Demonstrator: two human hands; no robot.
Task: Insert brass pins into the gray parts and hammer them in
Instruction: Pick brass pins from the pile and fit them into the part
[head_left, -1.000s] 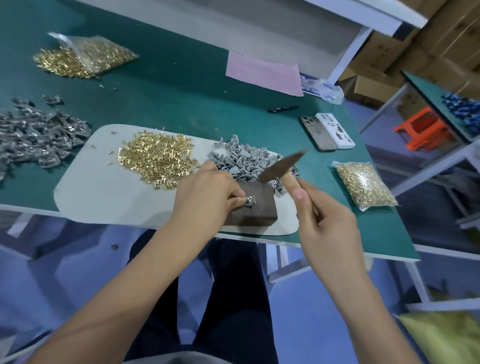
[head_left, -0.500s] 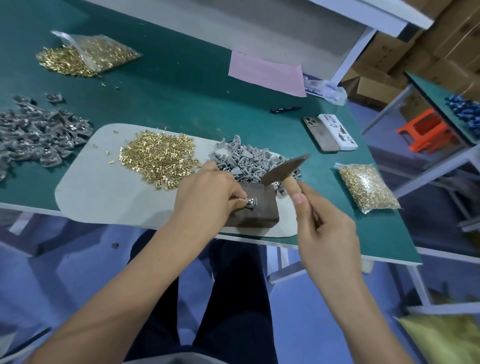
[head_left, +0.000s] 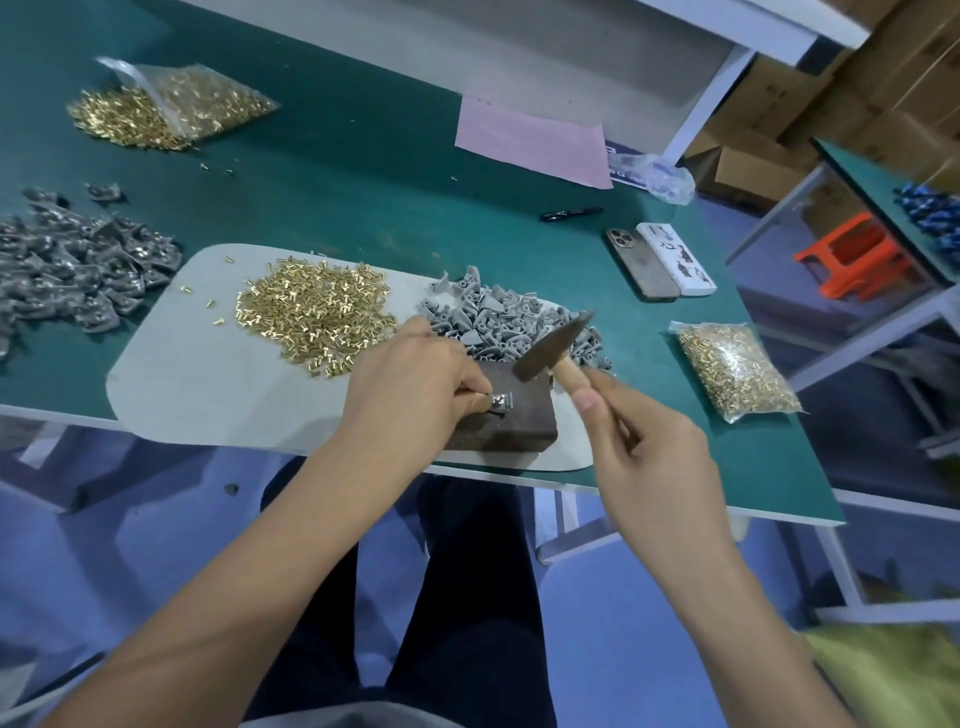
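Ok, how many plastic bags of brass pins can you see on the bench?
2. One open bag lies at the far left with pins spilling out; one closed bag lies near the right edge, beside the hammer. None seem hidden.

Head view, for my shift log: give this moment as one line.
left hand pinches part on block | right hand holds hammer raised | strike pending

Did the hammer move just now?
Yes, a little. The hammer has dipped down and left toward the brown block, and its lower end now overlaps the block's far edge.
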